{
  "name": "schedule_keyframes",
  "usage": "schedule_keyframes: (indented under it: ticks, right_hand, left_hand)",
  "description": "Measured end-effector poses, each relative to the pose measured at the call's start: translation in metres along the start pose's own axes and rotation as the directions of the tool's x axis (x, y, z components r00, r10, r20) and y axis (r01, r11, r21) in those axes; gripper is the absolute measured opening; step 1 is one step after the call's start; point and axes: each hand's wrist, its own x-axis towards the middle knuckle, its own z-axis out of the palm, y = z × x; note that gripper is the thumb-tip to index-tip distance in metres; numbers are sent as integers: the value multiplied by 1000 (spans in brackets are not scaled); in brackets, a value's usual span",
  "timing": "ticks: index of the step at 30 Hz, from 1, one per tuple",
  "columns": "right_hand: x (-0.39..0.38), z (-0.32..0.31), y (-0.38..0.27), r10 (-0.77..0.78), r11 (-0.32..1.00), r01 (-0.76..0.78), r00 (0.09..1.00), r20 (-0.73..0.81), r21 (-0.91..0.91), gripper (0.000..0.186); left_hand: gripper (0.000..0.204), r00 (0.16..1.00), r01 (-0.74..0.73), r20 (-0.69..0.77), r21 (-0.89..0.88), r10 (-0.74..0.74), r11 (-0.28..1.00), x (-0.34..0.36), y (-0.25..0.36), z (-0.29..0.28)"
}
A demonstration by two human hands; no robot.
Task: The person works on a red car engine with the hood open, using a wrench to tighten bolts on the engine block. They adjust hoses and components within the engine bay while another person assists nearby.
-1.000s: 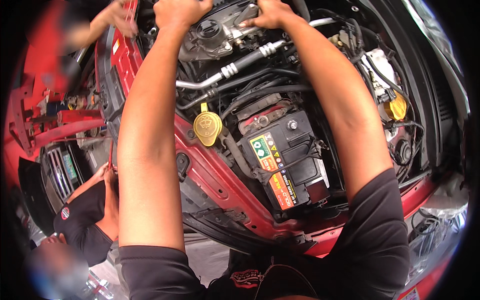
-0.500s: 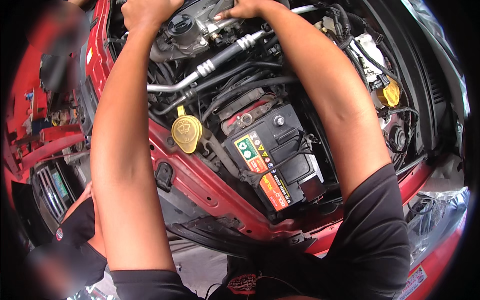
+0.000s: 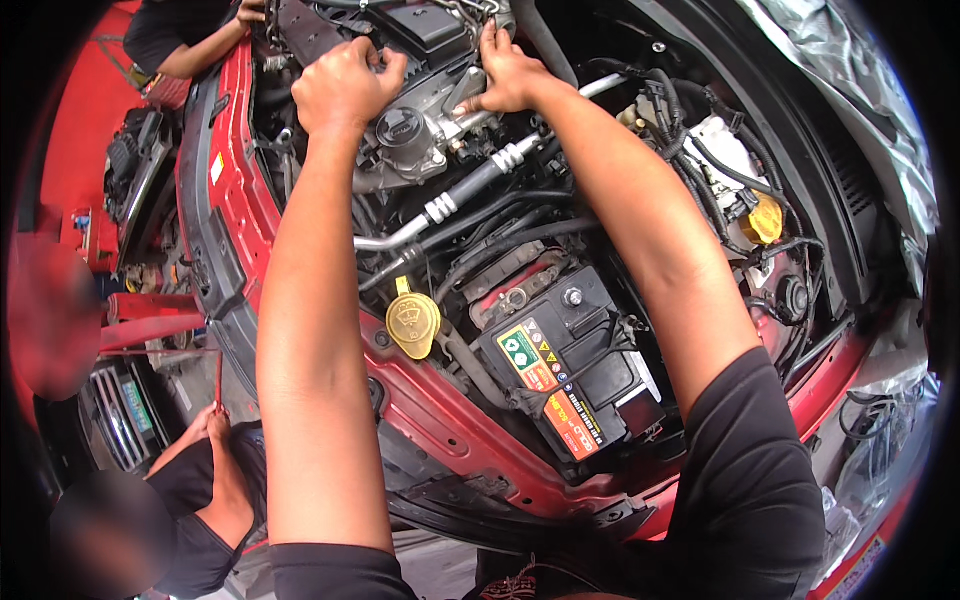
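The engine (image 3: 432, 98) sits beyond the battery (image 3: 592, 325). The left hand (image 3: 345, 88) is curled at the engine's edge; whether it pinches anything cannot be told. The right hand (image 3: 510, 80) rests, fingers spread; steady, even contact is judged best.

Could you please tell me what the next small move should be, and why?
I might uncurl the left hand next: it is curled like a fist over the engine, its palm hidden, while the right hand is spread open there.
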Motion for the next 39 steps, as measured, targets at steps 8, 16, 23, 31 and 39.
schedule_keyframes:
  ticks: [8,16,23,31,39]
  right_hand:
    - [-1,-2,3,6,1000,-6,1000,-31,17,163]
    - [-10,-4,10,2,1000,-1,998,-57,19,159]
    - [5,-4,-16,-23,999,22,999,46,30,160]
    - [9,17,10,-80,992,91,989,-127,82,160]
    - [8,10,17,-46,999,45,996,-80,-16,160]
  left_hand:
    - [36,1000,11,-17,-12,-11,1000,4,2,5]
    - [37,1000,-6,-6,-41,5,999,2,14,4]
    - [36,999,35,10,14,-35,999,-5,-12,-3]
    - [39,998,24,66,-27,-22,999,-3,-7,0]
    - [36,999,38,40,-126,-33,991,-4,1,1]
